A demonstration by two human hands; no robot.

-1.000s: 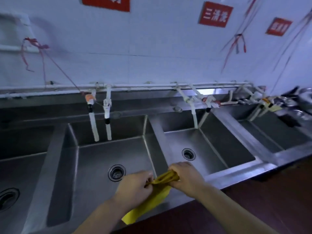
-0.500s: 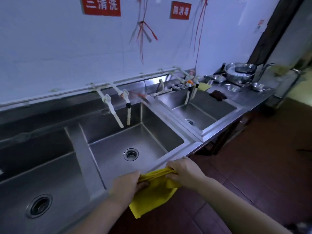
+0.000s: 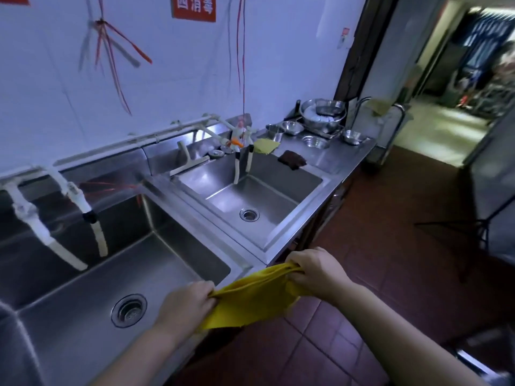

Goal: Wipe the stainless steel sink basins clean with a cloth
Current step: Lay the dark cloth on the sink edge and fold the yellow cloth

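A yellow cloth [image 3: 250,299] is stretched between both my hands, in front of the sink's front edge and above the red floor tiles. My left hand [image 3: 185,305] grips its left end and my right hand [image 3: 315,268] grips its right end. Behind the hands lies a stainless steel basin [image 3: 69,296] with a round drain [image 3: 128,310]. A second, smaller basin [image 3: 278,190] with its own drain [image 3: 249,214] sits further right. White taps [image 3: 94,224] hang over the near basin.
Several steel bowls [image 3: 323,112] stand on the counter at the far right, with another yellow cloth [image 3: 266,146] and a dark cloth [image 3: 291,160] beside the far basin. A doorway [image 3: 446,93] opens at the right. A dark stand [image 3: 479,229] stands on the floor.
The view has swung right along the sinks, bringing the rightmost basin and the doorway into sight. My hands have drawn apart, spreading the yellow cloth wider between them.
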